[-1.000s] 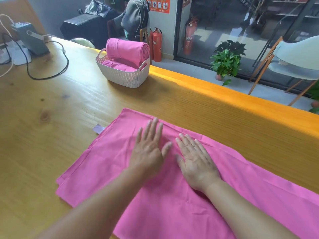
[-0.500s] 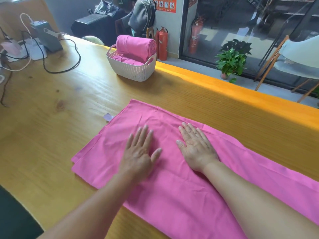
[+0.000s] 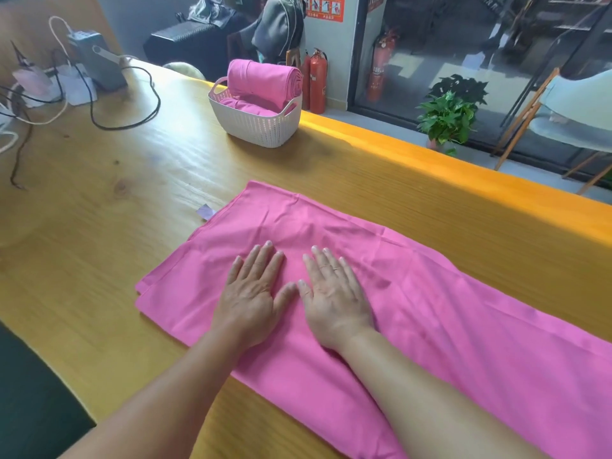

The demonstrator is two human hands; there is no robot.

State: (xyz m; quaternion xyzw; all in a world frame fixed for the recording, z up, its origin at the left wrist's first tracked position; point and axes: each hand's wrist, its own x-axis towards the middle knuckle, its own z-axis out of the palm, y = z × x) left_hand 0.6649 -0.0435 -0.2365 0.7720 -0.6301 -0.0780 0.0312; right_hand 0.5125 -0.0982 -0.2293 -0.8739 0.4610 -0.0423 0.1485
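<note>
Pink cloth [image 3: 430, 309] looks soft and light; left hand [image 3: 250, 299] and right hand [image 3: 334, 299] press flat, gripping nothing; best pinched at corners.

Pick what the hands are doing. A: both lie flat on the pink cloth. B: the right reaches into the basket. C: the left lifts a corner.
A: the left hand and the right hand both rest palm down, fingers straight, on the pink cloth.

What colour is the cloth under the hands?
Plain pink, no pattern. The head view shows the cloth lying on the wooden table.
</note>
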